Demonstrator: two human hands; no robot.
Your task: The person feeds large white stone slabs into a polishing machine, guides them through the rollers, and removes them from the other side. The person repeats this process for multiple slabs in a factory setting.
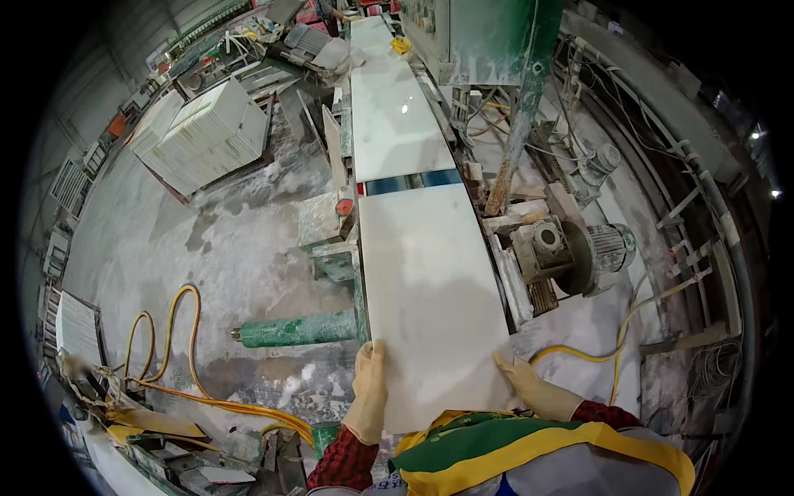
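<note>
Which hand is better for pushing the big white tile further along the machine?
Probably both together, but the left hand looks better placed. It lies flat along the white tile's left edge, its fingers pointing up the conveyor. The right hand only pinches the near right corner.

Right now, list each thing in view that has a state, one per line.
Near white tile: flat on the line, held at its near end.
Far white tile: flat on the line, apart from the near one.
Left hand: gloved, grip on the tile's left edge.
Right hand: gloved, grip on its right corner.
Yellow hose: looped on the floor.
</note>
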